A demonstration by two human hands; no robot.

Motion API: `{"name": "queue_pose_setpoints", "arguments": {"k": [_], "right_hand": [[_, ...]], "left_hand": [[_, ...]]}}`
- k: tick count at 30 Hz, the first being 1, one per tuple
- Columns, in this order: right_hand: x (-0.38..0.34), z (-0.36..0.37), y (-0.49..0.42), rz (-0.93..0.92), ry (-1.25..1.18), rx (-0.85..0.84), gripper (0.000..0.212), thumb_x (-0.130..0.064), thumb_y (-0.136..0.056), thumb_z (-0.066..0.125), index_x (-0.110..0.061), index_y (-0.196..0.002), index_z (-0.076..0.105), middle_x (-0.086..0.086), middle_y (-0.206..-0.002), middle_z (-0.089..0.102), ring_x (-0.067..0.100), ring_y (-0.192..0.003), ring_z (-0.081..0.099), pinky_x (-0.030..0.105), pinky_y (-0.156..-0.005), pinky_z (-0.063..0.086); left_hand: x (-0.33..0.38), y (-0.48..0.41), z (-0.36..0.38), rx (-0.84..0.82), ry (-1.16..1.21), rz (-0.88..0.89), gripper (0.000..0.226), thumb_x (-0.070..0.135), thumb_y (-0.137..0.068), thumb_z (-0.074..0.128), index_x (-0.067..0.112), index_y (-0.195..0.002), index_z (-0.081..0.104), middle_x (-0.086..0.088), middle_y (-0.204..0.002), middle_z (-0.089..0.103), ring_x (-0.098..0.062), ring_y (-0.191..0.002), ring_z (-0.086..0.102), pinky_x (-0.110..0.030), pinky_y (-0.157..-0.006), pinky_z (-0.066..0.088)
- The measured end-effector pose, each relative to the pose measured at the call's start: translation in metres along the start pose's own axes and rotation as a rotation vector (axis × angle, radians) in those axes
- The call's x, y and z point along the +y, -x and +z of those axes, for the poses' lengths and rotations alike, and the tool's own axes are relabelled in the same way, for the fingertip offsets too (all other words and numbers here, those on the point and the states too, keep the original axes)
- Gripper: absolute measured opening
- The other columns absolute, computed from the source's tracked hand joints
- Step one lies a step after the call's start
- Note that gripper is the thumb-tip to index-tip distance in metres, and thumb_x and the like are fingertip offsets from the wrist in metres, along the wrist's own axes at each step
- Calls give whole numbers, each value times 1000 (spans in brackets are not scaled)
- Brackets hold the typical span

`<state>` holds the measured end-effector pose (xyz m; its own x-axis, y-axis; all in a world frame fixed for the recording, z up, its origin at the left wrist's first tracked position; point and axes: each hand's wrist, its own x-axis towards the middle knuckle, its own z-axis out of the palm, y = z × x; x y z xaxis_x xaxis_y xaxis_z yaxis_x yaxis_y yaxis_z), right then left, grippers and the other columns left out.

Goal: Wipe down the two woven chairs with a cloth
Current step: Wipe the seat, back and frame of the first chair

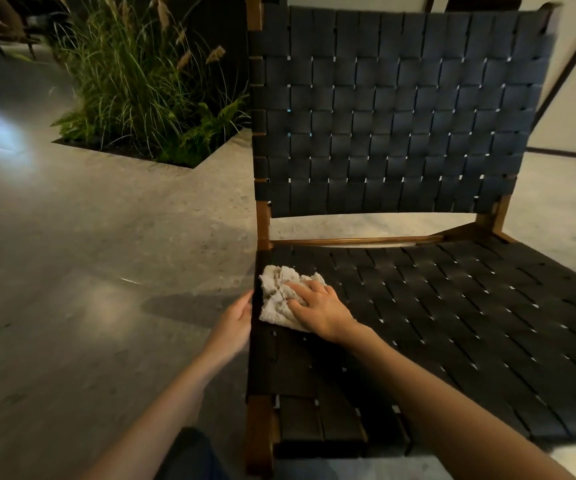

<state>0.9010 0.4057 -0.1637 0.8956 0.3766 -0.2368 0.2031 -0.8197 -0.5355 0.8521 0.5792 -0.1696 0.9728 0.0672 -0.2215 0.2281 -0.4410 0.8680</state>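
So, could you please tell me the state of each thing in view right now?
woven chair: upright on the floor.
cloth: crumpled, on the seat's left rear corner.
right hand: flat on the cloth, pressing it.
left hand: touching the seat's left edge.
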Motion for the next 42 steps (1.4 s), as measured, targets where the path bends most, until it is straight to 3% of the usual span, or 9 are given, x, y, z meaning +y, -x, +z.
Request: {"name": "queue_pose_setpoints", "arguments": {"k": [3,6,11,15,18,23,30,37,42], "right_hand": [[-6,1,48,-41,-31,-12,50,-44,-99,36,-36,-147,27,4,-154,24,26,-140,18,35,-111,19],[-10,3,88,-119,-3,9,47,-40,-99,39,-34,-145,31,-3,-150,31,16,-135,21,23,-97,18],[-10,1,130,-95,15,18,48,-45,-93,45,-44,-140,35,-8,-144,34,18,-132,29,27,-98,27],[5,-1,146,36,197,121,49,-47,-93,41,-42,-141,35,-5,-149,32,24,-138,24,46,-112,20],[15,4,139,158,266,56,57,-59,-92,28,-43,-146,21,1,-158,14,41,-143,4,66,-109,4],[27,16,103,182,262,34,94,-94,-62,-1,-51,-145,2,-1,-160,-3,46,-142,-10,70,-105,-7],[49,19,-10,222,269,98,71,-78,-83,12,-48,-147,6,-4,-161,-1,42,-143,-13,65,-108,-10],[70,9,-117,200,255,188,67,-72,-86,16,-46,-147,15,-3,-160,4,45,-141,-14,70,-104,-12],[78,-5,-154,136,285,251,66,-70,-87,17,-41,-146,27,1,-156,21,42,-143,2,68,-108,-5]], "left_hand": [[1,12,-1,4,28,-18,43,24,-103,31,21,-146,32,-2,-148,39,-6,-125,37,-18,-92,30],[4,23,1,1,26,-12,44,19,-103,31,19,-147,30,-5,-152,32,-17,-138,30,-24,-101,29],[19,32,8,18,-120,48,44,16,-103,33,14,-147,29,-5,-155,24,-18,-143,21,-34,-115,21],[31,31,17,-15,-270,87,47,20,-103,35,17,-149,25,0,-159,12,-17,-146,9,-33,-115,13],[31,26,25,-44,-389,125,48,21,-103,35,16,-150,23,-1,-160,7,-19,-147,2,-35,-117,9],[26,3,29,-30,-500,97,47,23,-104,29,14,-150,22,-3,-160,5,-21,-147,-5,-33,-116,3],[17,-51,34,-13,-600,60,50,29,-103,29,20,-151,16,0,-160,1,-20,-146,-7,-36,-117,2],[11,-99,36,38,-769,65,54,34,-103,25,16,-152,11,-4,-160,0,-22,-146,-4,-35,-117,0],[14,-117,39,24,-930,101,56,45,-101,22,23,-152,12,-4,-160,-1,-26,-146,-5,-41,-117,0]]}}
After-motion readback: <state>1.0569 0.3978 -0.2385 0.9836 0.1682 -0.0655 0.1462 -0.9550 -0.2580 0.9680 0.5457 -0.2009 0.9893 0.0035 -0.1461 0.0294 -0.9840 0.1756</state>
